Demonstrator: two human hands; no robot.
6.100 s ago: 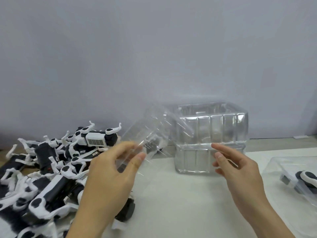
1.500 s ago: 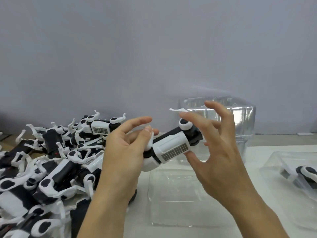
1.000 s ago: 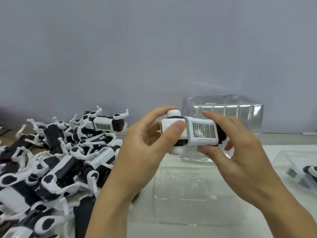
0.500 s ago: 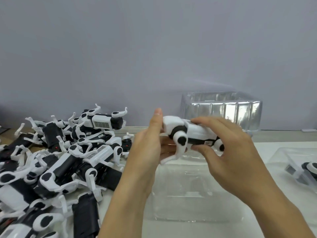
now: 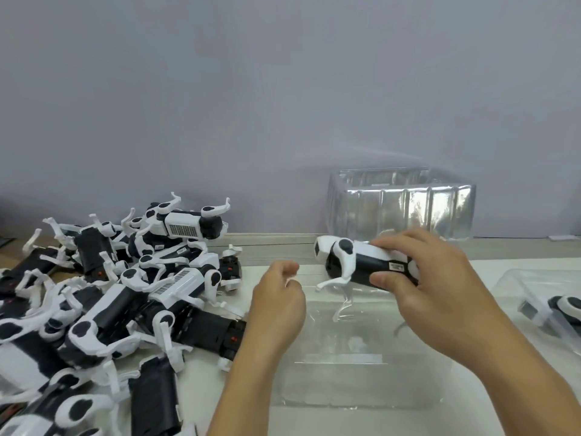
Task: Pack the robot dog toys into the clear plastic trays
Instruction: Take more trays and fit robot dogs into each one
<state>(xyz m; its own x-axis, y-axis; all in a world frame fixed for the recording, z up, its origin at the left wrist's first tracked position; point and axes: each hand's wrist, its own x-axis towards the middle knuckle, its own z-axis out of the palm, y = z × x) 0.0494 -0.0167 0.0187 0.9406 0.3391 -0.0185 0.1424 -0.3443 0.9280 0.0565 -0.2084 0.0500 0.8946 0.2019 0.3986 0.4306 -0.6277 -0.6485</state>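
Note:
My right hand (image 5: 440,287) grips a black-and-white robot dog toy (image 5: 349,262) by its body, thumb below and fingers on top, head end pointing left. The toy hangs just above the far end of a clear plastic tray (image 5: 361,372) lying flat on the white table, its white legs dangling toward it. My left hand (image 5: 278,306) hovers at the tray's left edge with fingers loosely curled, holding nothing and apart from the toy. A large pile of robot dog toys (image 5: 110,297) lies at the left.
A stack of clear trays (image 5: 401,204) stands at the back against the grey wall. At the right edge another clear tray (image 5: 534,297) holds a packed robot dog (image 5: 566,305). The pile reaches up to the tray's left side.
The left hand has let go of the toy and dropped to the left. The right hand alone now carries the toy, lowered toward the tray with its legs down.

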